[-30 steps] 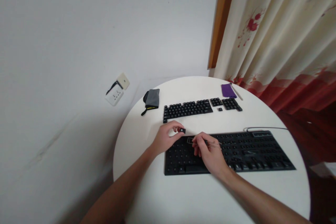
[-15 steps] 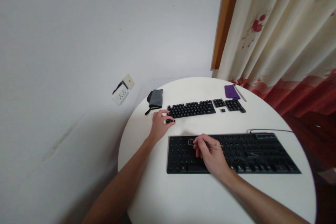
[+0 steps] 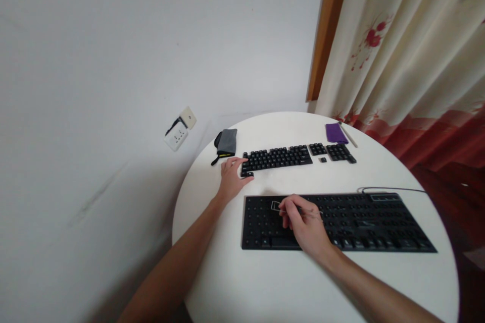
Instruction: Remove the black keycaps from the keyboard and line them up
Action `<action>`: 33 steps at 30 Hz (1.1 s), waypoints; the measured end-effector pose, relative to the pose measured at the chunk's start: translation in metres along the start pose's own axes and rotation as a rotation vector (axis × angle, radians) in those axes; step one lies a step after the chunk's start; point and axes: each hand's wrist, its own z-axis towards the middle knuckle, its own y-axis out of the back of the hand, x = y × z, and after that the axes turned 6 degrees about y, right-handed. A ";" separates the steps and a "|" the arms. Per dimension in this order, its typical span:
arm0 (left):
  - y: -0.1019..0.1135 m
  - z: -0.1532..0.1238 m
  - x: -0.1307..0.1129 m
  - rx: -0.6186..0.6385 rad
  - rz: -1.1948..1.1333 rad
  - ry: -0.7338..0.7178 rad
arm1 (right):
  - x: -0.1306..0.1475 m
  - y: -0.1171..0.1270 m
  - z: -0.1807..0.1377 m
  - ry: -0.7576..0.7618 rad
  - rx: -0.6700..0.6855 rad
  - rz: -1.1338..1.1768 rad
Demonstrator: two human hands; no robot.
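My left hand [image 3: 230,179] rests on the white table at the left end of a block of loose black keycaps [image 3: 278,157]. Its thumb and index finger are spread apart, touching or nearly touching the end keycaps, with a short lower pair of keycaps [image 3: 247,174] by the thumb. Over the black keyboard [image 3: 352,222], my right hand [image 3: 303,217] is closed around a wire keycap puller [image 3: 276,206], whose looped end sticks out to the left. Small bare switches show on the keyboard's left part. My right hand and wrist cover some of its middle.
Smaller keycap groups [image 3: 338,152] and a single keycap [image 3: 323,160] lie farther right. A grey pouch [image 3: 227,141] sits at the back left; a purple cloth [image 3: 336,133] and a pale stick [image 3: 349,135] lie at the back right. The keyboard's cable [image 3: 394,189] crosses the right edge.
My left hand's index finger has reached slightly farther over the keycap block. The lower pair of keycaps now sits closer against the block. My right hand has stayed in place with the puller.
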 end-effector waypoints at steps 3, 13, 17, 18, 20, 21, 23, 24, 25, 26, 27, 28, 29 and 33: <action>-0.002 0.001 0.003 -0.004 0.000 0.015 | 0.000 0.000 0.000 0.001 -0.003 0.010; -0.007 0.002 0.007 -0.023 -0.099 0.071 | 0.001 0.000 -0.001 -0.001 -0.006 0.028; -0.006 0.002 0.006 -0.021 -0.115 0.075 | 0.000 0.000 -0.001 0.003 -0.002 0.026; -0.006 0.002 0.006 -0.023 -0.124 0.071 | -0.001 0.000 -0.001 0.003 -0.002 0.026; -0.003 0.003 0.003 -0.055 -0.160 0.062 | -0.002 0.000 -0.001 0.000 -0.003 0.029; -0.001 0.003 0.001 -0.089 -0.189 0.065 | -0.002 0.000 0.000 -0.004 -0.006 0.031; 0.005 0.003 -0.003 -0.175 -0.267 0.096 | -0.002 0.001 0.000 -0.016 -0.012 0.038; 0.008 0.003 -0.006 -0.215 -0.316 0.122 | -0.002 0.001 0.001 -0.023 -0.017 0.042; 0.011 0.003 -0.008 -0.246 -0.374 0.148 | -0.002 0.001 0.001 -0.033 -0.019 0.048; 0.014 0.002 -0.011 -0.266 -0.435 0.167 | -0.001 0.000 0.001 -0.046 -0.021 0.053; 0.016 0.001 -0.015 -0.279 -0.496 0.173 | -0.001 0.000 0.001 -0.060 -0.019 0.058; 0.018 0.000 -0.018 -0.281 -0.550 0.172 | -0.001 -0.001 0.001 -0.076 -0.014 0.062; 0.020 -0.002 -0.021 -0.273 -0.592 0.167 | -0.001 -0.001 0.001 -0.089 -0.006 0.064; 0.023 -0.009 -0.031 -0.149 -0.654 0.113 | -0.003 -0.005 -0.002 -0.141 0.058 0.047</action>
